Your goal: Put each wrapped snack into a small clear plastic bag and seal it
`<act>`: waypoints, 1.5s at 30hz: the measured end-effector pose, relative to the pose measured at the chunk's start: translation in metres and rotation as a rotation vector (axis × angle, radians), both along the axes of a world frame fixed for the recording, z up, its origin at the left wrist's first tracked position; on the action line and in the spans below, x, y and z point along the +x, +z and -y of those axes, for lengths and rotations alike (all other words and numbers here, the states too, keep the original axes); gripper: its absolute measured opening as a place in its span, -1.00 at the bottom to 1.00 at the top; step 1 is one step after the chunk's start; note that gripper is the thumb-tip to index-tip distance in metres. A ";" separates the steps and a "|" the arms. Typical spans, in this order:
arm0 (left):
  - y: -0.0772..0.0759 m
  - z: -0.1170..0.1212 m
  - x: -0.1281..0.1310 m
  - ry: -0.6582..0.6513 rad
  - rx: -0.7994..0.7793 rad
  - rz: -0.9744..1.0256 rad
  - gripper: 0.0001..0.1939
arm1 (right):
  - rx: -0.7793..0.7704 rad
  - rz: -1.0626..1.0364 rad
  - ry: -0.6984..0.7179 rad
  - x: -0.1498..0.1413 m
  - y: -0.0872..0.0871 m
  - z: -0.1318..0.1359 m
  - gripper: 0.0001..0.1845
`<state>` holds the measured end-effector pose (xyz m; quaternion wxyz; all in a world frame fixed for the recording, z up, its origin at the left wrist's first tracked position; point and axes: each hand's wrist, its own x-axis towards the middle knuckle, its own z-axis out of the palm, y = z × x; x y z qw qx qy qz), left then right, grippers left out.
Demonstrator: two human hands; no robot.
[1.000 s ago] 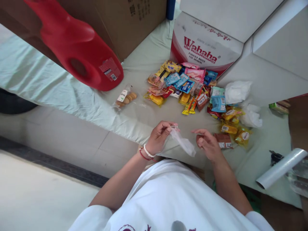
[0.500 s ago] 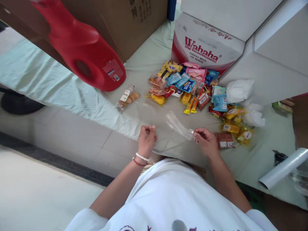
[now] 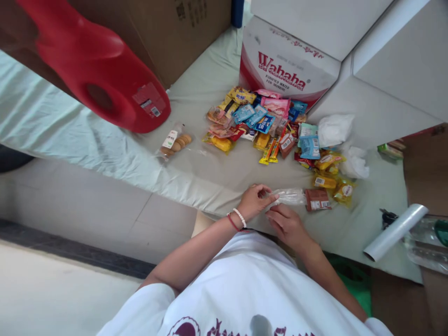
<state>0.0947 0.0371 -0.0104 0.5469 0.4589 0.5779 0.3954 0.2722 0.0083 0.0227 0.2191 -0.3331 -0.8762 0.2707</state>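
Observation:
A long, crumpled clear plastic wrapper (image 3: 292, 196) stretches over the near part of the cloth-covered table. My left hand (image 3: 255, 201), with a white and a red bracelet at the wrist, pinches its left end between thumb and fingers. Just below and to the right, my right hand (image 3: 289, 226) has its fingers closed at that same end; the exact grip is partly hidden. The wrapper's far end reaches a brown packet (image 3: 318, 199). Yellow snack packs (image 3: 325, 181) lie beyond the packet. Farther left is a clear pack of round biscuits (image 3: 180, 142).
A heap of colourful snack packets (image 3: 259, 121) rests against a Wahaha carton (image 3: 280, 70). Crumpled white plastic (image 3: 336, 129) lies to its right. A big red jug (image 3: 105, 79) stands left, and a roll of film (image 3: 395, 232) lies at the right edge.
My left hand has moved right to the wrapper and closed on its end. The wrapper has swung over from pointing left to pointing right. My right hand has shifted slightly left and down.

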 end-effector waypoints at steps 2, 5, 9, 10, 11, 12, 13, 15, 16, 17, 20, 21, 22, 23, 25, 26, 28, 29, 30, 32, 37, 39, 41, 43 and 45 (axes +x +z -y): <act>0.005 0.000 0.000 -0.005 0.055 -0.011 -0.67 | 0.048 0.097 0.059 0.002 0.002 0.003 -0.75; 0.011 0.001 0.001 -0.132 0.129 -0.009 -0.64 | 0.048 0.233 0.127 0.003 0.003 0.006 -0.74; 0.005 -0.003 0.009 -0.287 -0.001 0.026 -0.72 | 0.024 0.350 0.169 0.004 0.010 0.009 -0.73; 0.001 -0.004 0.009 -0.285 -0.048 0.058 -0.78 | 0.026 0.355 0.169 0.005 0.013 0.010 -0.74; -0.004 -0.005 0.009 -0.268 -0.087 0.098 -0.81 | 0.033 0.333 0.155 0.008 0.015 0.013 -0.75; -0.007 -0.005 0.008 -0.230 -0.116 0.136 -0.81 | 0.046 0.291 0.121 0.011 0.016 0.015 -0.75; -0.010 -0.005 0.006 -0.169 -0.133 0.165 -0.81 | 0.065 0.236 0.064 0.014 0.017 0.019 -0.74; -0.012 -0.003 0.002 -0.036 -0.126 0.185 -0.79 | 0.111 0.141 -0.067 0.023 0.012 0.030 -0.71; -0.010 -0.001 0.000 -0.004 -0.098 0.170 -0.77 | 0.124 0.126 -0.114 0.026 0.008 0.035 -0.71; -0.007 0.001 0.000 -0.012 -0.054 0.142 -0.74 | 0.125 0.142 -0.133 0.029 0.003 0.041 -0.71; 0.006 0.007 0.008 -0.257 0.113 0.028 -0.64 | 0.054 0.290 -0.050 0.031 -0.009 0.054 -0.69; 0.009 0.008 0.014 -0.370 0.149 -0.001 -0.60 | 0.006 0.355 -0.006 0.030 -0.011 0.055 -0.70; 0.011 0.008 0.019 -0.480 0.158 -0.016 -0.56 | -0.045 0.420 0.036 0.028 -0.011 0.055 -0.72; 0.012 0.008 0.025 -0.581 0.139 -0.012 -0.55 | -0.099 0.485 0.075 0.026 -0.010 0.053 -0.75; 0.008 0.004 0.034 -0.727 0.049 0.038 -0.61 | -0.176 0.581 0.143 0.023 -0.003 0.046 -0.79; 0.005 0.002 0.037 -0.749 0.004 0.070 -0.65 | -0.181 0.598 0.172 0.023 0.001 0.043 -0.78; -0.001 -0.002 0.037 -0.674 -0.058 0.151 -0.67 | -0.125 0.539 0.181 0.025 0.008 0.040 -0.73; -0.004 -0.004 0.034 -0.580 -0.084 0.211 -0.67 | -0.083 0.465 0.147 0.027 0.009 0.041 -0.71; -0.006 -0.005 0.030 -0.459 -0.119 0.288 -0.65 | -0.049 0.370 0.085 0.030 0.010 0.043 -0.70; -0.008 -0.008 0.021 -0.208 -0.207 0.487 -0.59 | -0.063 0.155 -0.113 0.037 0.009 0.053 -0.72; -0.004 -0.007 0.002 0.145 -0.296 0.809 -0.48 | -0.575 -0.119 -0.568 0.059 0.003 0.073 -0.68; 0.001 -0.003 0.003 0.159 -0.258 0.808 -0.49 | -0.591 -0.141 -0.754 0.062 0.002 0.064 -0.64; 0.007 0.002 0.007 0.114 -0.194 0.771 -0.51 | -0.433 -0.164 -0.908 0.058 0.000 0.043 -0.54; 0.012 0.007 0.012 0.056 -0.140 0.740 -0.52 | -0.308 -0.186 -0.921 0.046 -0.004 0.016 -0.39; 0.015 0.009 0.014 0.068 -0.132 0.749 -0.51 | -0.331 -0.277 -0.890 0.029 -0.008 -0.009 -0.49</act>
